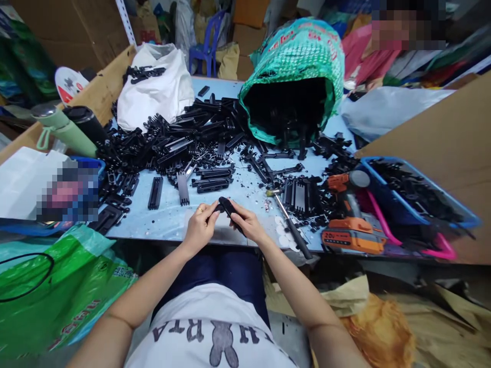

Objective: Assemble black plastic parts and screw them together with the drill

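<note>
My left hand (200, 225) and my right hand (249, 224) meet at the near edge of the pale blue table (169, 217). Both are closed on one long black plastic part (227, 206), held between them just above the table top. The left hand, with a ring on one finger, pinches the part's left end. The right hand's fingers wrap round its lower right stretch. A big heap of similar black plastic parts (184, 140) lies across the table beyond my hands.
A green woven sack (303, 56) lies open on its side, spilling black parts. An orange cordless drill (351, 225) and a long-shafted tool (293, 230) lie to the right. A blue crate (418, 197) of parts stands far right. A white bag (153, 92), two flasks (69, 130) and green bag (57, 291) sit left.
</note>
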Demonstrator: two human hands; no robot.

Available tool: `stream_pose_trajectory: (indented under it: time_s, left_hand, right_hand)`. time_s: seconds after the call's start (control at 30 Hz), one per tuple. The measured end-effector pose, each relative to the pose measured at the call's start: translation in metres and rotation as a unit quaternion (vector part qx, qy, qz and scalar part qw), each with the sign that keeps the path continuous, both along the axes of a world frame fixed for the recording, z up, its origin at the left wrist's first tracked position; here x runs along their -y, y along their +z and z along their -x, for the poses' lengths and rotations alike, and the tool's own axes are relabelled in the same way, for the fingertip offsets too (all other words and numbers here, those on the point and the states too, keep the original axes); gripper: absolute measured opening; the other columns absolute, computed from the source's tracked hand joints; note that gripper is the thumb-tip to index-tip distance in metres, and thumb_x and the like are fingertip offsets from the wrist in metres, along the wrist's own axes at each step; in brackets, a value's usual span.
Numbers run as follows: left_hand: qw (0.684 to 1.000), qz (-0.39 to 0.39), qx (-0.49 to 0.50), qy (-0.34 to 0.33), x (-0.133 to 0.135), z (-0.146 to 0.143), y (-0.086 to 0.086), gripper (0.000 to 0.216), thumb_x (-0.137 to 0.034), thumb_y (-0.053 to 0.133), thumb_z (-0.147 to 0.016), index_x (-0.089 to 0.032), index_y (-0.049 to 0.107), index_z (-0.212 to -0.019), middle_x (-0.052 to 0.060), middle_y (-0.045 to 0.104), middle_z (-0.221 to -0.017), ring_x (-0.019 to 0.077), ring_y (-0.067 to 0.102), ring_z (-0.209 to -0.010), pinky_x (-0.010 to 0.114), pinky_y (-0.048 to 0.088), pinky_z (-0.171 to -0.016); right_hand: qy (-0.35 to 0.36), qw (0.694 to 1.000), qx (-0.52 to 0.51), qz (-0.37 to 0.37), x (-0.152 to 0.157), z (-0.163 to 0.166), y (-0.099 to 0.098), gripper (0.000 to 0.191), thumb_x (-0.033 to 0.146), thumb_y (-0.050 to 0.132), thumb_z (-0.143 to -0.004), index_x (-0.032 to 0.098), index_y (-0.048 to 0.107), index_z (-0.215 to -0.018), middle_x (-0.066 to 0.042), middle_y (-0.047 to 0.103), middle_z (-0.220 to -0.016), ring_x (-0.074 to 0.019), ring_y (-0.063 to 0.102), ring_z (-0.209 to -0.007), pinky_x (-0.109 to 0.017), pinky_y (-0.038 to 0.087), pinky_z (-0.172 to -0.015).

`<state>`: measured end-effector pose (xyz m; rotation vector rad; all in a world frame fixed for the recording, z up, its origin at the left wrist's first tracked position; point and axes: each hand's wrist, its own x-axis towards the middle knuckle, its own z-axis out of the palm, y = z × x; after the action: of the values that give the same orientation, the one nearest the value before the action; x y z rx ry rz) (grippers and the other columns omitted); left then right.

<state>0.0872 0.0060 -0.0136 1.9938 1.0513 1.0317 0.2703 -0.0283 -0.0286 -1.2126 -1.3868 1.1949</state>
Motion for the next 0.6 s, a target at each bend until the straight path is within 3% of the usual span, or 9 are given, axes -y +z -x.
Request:
stream_pose_trajectory:
  time_s: [0.13,0.33,0.5,0.6]
  left_hand:
    - [1.000,-0.019,-0.012,-0.004,0.004,-0.002,0.000,0.035,-0.029,0.044,-0.089,-0.019,0.056,-0.120,0.005,0.054,-0.087,0.0117,0.054,-0.081,0.025,0.046,-0.074]
    - [0.985,-0.073,0.126,0.095,0.009,-0.023,0.009,0.033,-0.025,0.043,-0.090,-0.019,0.057,-0.120,0.007,0.054,-0.091,0.0116,0.055,-0.083,0.025,0.047,-0.076]
    - [0.987,-0.074,0.137,0.048,0.000,-0.021,0.015,0.034,-0.027,0.042,-0.091,-0.020,0.056,-0.120,0.006,0.055,-0.092,0.0100,0.054,-0.074,0.024,0.048,-0.068]
    - [0.992,-0.049,0.115,0.036,-0.003,-0.021,0.001,0.035,-0.031,0.039,-0.091,-0.020,0.056,-0.120,0.007,0.056,-0.096,0.0101,0.054,-0.071,0.024,0.049,-0.066]
  right_hand:
    - [0.035,0.986,0.126,-0.105,0.000,-0.009,0.007,0.050,0.038,0.051,-0.086,0.026,0.045,-0.134,-0.006,0.054,-0.091,-0.0111,0.052,-0.069,-0.025,0.050,-0.057]
    - [-0.036,0.968,0.155,-0.192,0.004,0.013,0.012,0.052,0.036,0.046,-0.090,0.025,0.036,-0.139,-0.008,0.055,-0.101,-0.0156,0.053,-0.082,-0.032,0.050,-0.072]
    - [-0.073,0.954,0.169,-0.236,0.006,0.025,0.014,0.054,0.038,0.045,-0.090,0.024,0.034,-0.140,-0.009,0.056,-0.099,-0.0180,0.053,-0.087,-0.035,0.048,-0.078]
    - [-0.087,0.959,0.165,-0.212,0.006,0.026,0.004,0.054,0.040,0.045,-0.090,0.023,0.034,-0.140,-0.008,0.055,-0.098,-0.0174,0.054,-0.084,-0.034,0.048,-0.078]
